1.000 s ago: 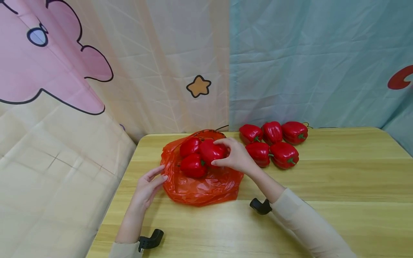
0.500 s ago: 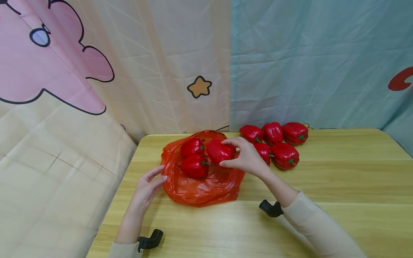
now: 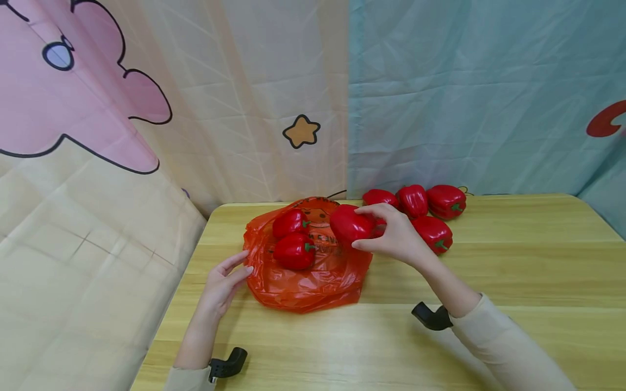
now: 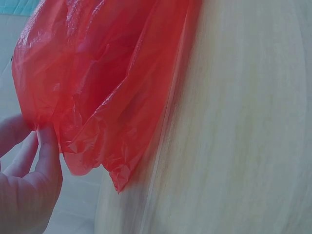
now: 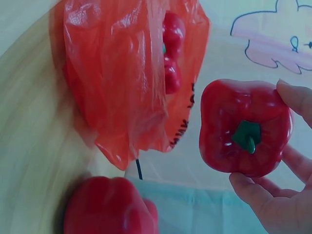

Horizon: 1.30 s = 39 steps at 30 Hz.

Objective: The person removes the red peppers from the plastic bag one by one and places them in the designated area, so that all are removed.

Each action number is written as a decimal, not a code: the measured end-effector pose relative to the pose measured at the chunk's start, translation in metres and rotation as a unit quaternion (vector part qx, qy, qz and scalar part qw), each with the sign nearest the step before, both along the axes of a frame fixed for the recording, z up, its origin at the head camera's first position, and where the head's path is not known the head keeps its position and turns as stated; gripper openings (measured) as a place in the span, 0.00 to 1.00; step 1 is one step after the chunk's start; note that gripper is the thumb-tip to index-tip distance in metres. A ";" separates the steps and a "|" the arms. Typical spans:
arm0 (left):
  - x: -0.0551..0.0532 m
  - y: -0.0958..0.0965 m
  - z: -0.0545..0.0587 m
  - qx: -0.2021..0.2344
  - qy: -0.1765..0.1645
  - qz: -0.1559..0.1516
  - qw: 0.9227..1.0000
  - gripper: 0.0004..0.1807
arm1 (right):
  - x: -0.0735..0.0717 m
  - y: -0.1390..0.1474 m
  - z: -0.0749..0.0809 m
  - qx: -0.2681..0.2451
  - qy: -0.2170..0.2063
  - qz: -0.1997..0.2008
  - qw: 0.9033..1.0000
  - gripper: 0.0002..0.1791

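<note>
My right hand [image 3: 396, 233] grips a red bell pepper [image 3: 349, 224] between thumb and fingers, over the right side of an orange-red plastic bag [image 3: 303, 293]. In the right wrist view the held pepper's green stem [image 5: 247, 136] faces the camera. Two more bell peppers [image 3: 295, 251] lie inside the bag's open mouth. At the bag's left edge, my left hand [image 3: 222, 285] holds the rim. Thumb and fingertips pinch the thin plastic in the left wrist view, where the bag [image 4: 97, 87] hides its contents.
Several bell peppers [image 3: 413, 202] stand in a cluster at the back right of the wooden table [image 3: 518, 271], one partly hidden behind my right hand. A printed curtain [image 3: 440, 98] hangs along the table's back edge.
My right hand has lifted the bell pepper away from the two in the bag and carried it to the right. The left hand and the bag have stayed in place.
</note>
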<state>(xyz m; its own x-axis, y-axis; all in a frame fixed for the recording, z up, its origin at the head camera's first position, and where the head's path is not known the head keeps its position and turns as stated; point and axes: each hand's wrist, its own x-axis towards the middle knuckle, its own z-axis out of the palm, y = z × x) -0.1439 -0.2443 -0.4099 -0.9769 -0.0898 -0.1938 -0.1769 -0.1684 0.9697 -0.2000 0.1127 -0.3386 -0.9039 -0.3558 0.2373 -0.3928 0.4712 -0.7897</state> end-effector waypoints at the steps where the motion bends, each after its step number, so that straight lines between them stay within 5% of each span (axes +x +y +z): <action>1: 0.000 0.000 0.000 -0.001 0.001 0.000 1.000 0.22 | 0.000 0.003 0.000 -0.001 0.002 -0.002 1.000 0.33; 39: -0.001 0.000 -0.001 -0.003 -0.003 0.001 1.000 0.23 | 0.017 0.063 0.001 -0.008 -0.001 -0.057 0.998 0.33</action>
<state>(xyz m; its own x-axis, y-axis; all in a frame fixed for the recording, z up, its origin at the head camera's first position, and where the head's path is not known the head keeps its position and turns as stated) -0.1450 -0.2445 -0.4111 -0.9755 -0.0925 -0.1995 -0.1830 -0.1619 0.9697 -0.1832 0.1759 -0.3378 -0.9388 -0.2464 0.2406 -0.3358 0.4999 -0.7983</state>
